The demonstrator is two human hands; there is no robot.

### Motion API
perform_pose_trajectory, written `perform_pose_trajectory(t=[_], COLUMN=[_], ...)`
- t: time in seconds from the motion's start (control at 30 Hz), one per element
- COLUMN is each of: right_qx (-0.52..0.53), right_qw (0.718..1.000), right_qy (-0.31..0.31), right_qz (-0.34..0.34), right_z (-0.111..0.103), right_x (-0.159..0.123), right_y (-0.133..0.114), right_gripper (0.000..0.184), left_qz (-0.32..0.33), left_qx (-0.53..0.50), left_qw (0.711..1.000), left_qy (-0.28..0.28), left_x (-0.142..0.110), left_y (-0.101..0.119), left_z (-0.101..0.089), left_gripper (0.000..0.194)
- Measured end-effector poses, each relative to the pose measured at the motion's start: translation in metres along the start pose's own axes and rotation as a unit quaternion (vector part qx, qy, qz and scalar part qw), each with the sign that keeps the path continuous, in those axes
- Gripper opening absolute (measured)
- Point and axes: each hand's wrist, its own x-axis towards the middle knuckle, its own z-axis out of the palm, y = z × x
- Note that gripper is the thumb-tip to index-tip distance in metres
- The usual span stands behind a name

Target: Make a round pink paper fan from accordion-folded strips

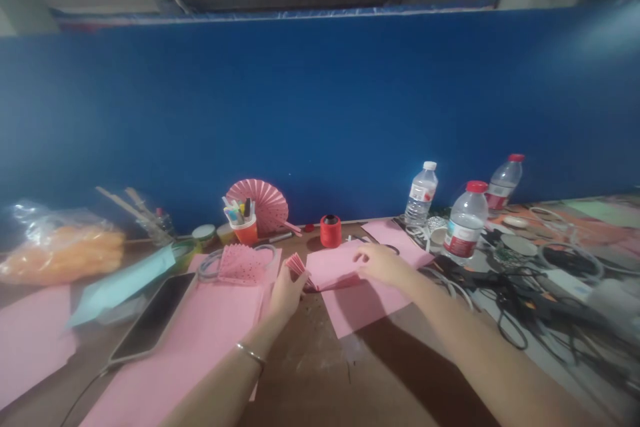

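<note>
My left hand (pixel 287 293) pinches a narrow stack of accordion folds at the left end of a pink sheet of paper (pixel 327 263). To the right, my right hand (pixel 377 263) has its bent fingers closed at the other end of this sheet. The sheet between them looks slightly raised along its near edge. Beneath it another flat pink sheet (pixel 350 313) lies on the table. Just behind stands a red spool of thread (pixel 331 232). A finished-looking pink paper fan (pixel 260 203) is propped open against the blue partition.
An orange cup of markers (pixel 245 230) stands before the fan. Left are a phone (pixel 155 317), pink sheets (pixel 200 333), a light-blue packet (pixel 125 283) and a plastic bag with orange contents (pixel 65 250). Water bottles (pixel 465 223) and tangled cables (pixel 515 313) crowd the right.
</note>
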Motion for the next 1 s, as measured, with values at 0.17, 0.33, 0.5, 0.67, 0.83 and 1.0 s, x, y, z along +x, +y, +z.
perform_pose_trajectory(t=[0.17,0.33,0.5,0.67,0.83,1.0], right_qx=[-0.082,-0.131,-0.154,-0.071,0.108,0.225], right_qw=[0.994,0.983,0.98,0.993,0.992,0.97], right_qy=[-0.033,-0.067,-0.049,0.05,0.055,0.012], right_qz=[0.061,0.106,0.113,0.083,-0.032,-0.096], right_z=[-0.053,-0.052,-0.035,-0.06,-0.076,-0.056], right_x=[-0.026,-0.059,-0.069,-0.068,-0.062,-0.039], right_y=[0.05,0.085,0.086,0.07,0.03,-0.001], right_gripper=[0.011,0.006,0.009,0.007,0.009,0.013], left_qz=[0.033,0.043,0.056,0.095,0.093,0.082], left_qx=[0.029,0.008,-0.035,-0.09,-0.112,-0.113], left_qw=[0.999,0.999,0.998,0.986,0.966,0.97], left_qy=[0.002,-0.004,-0.021,-0.107,-0.213,-0.198], left_x=[0.001,-0.003,-0.008,-0.018,-0.035,-0.034], left_y=[0.002,0.011,0.015,0.018,0.023,0.02], left_z=[0.0,0.003,0.004,0.007,0.014,0.013], left_gripper=[0.026,0.027,0.032,0.037,0.039,0.045])
